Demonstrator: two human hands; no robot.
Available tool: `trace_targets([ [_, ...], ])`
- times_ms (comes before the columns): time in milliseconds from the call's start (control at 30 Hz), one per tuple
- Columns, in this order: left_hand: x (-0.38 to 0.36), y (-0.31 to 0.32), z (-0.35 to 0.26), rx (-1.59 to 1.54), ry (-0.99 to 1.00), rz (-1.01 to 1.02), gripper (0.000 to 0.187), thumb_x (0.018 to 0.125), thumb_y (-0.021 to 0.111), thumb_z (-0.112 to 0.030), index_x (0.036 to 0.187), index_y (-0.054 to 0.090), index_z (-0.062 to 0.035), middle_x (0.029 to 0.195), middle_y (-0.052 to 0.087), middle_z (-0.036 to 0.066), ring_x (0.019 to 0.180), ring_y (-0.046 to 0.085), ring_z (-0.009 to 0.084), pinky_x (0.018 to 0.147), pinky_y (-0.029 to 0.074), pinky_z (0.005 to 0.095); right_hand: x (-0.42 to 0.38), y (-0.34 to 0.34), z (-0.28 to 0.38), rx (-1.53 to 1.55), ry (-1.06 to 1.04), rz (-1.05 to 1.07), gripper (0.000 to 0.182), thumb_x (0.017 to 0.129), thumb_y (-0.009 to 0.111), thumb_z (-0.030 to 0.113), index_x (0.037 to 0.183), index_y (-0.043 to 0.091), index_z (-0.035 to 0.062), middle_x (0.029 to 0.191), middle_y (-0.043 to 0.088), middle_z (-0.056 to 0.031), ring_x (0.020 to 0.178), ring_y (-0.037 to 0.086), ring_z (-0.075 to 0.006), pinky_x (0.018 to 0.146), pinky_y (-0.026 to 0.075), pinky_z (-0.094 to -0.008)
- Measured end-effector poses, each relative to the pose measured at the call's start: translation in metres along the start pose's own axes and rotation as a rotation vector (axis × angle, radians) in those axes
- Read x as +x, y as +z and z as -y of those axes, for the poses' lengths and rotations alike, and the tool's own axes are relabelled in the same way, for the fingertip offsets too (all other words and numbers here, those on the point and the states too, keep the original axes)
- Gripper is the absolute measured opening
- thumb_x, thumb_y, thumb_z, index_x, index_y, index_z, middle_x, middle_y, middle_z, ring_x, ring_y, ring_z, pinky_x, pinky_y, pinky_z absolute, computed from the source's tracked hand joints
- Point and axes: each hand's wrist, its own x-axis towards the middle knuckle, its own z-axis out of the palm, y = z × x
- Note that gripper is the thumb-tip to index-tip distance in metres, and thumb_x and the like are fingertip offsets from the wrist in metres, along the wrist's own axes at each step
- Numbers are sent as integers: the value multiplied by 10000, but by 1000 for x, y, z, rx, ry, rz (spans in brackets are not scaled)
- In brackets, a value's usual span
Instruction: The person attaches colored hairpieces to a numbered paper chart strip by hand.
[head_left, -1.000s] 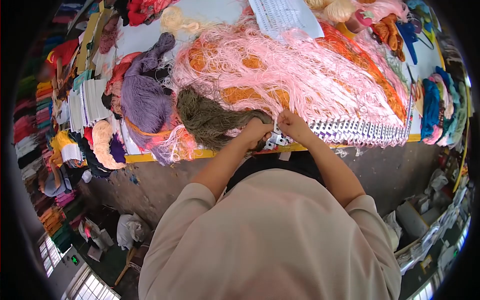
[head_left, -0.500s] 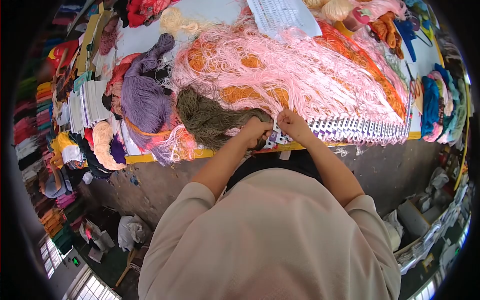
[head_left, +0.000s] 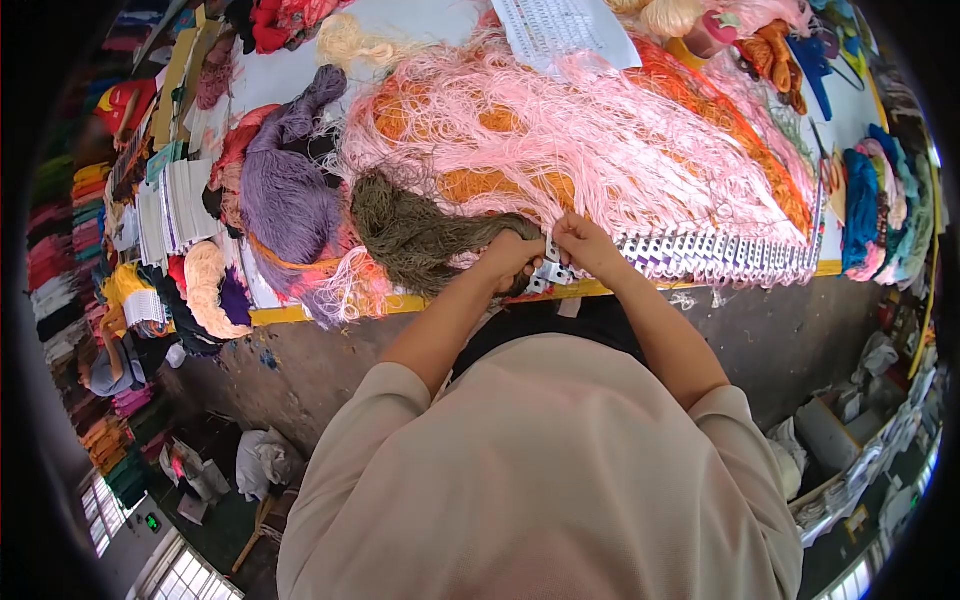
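At the table's front edge, my left hand (head_left: 512, 258) is closed beside a white card with holes (head_left: 552, 270). The end of a dark olive skein of thread (head_left: 410, 235) runs in under that hand. My right hand (head_left: 588, 247) faces it, thumb and fingers pinched together at the card's upper part; any thread between those fingertips is too fine to see. To the right, a long row of similar punched cards (head_left: 720, 258) lies along the edge with pink threads (head_left: 600, 140) fanning out behind it. Orange yarn shows beneath the pink.
A purple skein (head_left: 290, 195) hangs toward the edge at the left, near stacked white cards (head_left: 185, 205). A printed sheet (head_left: 565, 32) lies on the pink threads at the back. Scissors (head_left: 832, 170) and blue skeins (head_left: 858, 210) are at the right.
The white card between my hands has tilted and shifted slightly. My right hand has moved up a little, while my left hand stays almost in place.
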Motion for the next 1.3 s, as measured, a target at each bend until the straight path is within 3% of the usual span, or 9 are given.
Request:
trace_targets([
  [67,1,0,-1,15,-9,-8,151,807,633,-77,684,598,5,624,560,47,519,493,109,436,348,233,-1,2,-3,7,-45,0,76,878,575,44,938,542,78,655,535,16,553,492,-57,481,367,-211],
  [400,-3,-1,0,-62,4,40,132,816,655,-67,721,611,13,657,579,55,530,500,107,431,348,233,0,2,-5,-53,-99,-9,96,865,574,23,934,530,74,669,535,10,554,491,-62,487,358,-215],
  [633,-5,4,2,-2,21,-70,132,806,671,-89,740,632,19,681,610,60,540,540,111,432,362,232,9,5,-25,-119,-216,-50,58,897,576,49,933,531,61,690,536,5,580,495,-78,514,378,-230],
  [733,-16,-13,-7,273,80,-166,147,801,685,-131,778,675,14,716,655,42,545,563,94,454,385,229,-4,3,-7,-98,-136,-38,43,910,578,67,936,545,58,716,558,0,617,523,-81,536,407,-244],
  [800,-17,-27,-2,70,168,-188,186,781,714,-160,734,699,19,596,610,48,465,502,98,438,354,243,-11,-1,0,-222,-153,-103,80,843,594,68,917,581,41,736,633,-55,671,609,-133,626,485,-290],
  [867,-23,-34,-2,-162,231,-93,143,790,722,-141,748,705,-5,586,584,17,482,489,89,453,344,235,-7,-5,-10,-227,-142,-85,76,841,593,68,912,584,43,729,634,-55,670,614,-133,628,487,-290],
  [1000,-29,-21,-5,-264,212,-99,113,798,728,-119,798,701,-9,611,574,4,514,481,78,469,338,229,2,-8,-27,-192,-139,-45,68,847,582,67,911,591,44,718,640,-53,663,625,-132,625,491,-291],
  [1067,-29,-16,-3,-480,169,49,122,805,724,-92,880,686,-4,668,592,15,547,485,72,472,344,218,3,-8,-31,-181,-140,-56,71,850,578,68,914,593,43,721,641,-52,659,624,-131,619,492,-289],
  [1300,-37,-4,-16,-522,9,316,198,869,634,-127,1023,653,-5,833,674,61,594,499,72,492,361,203,-9,-6,-17,-173,-105,-93,109,852,608,103,939,604,39,709,633,-43,624,606,-128,591,481,-276],
])
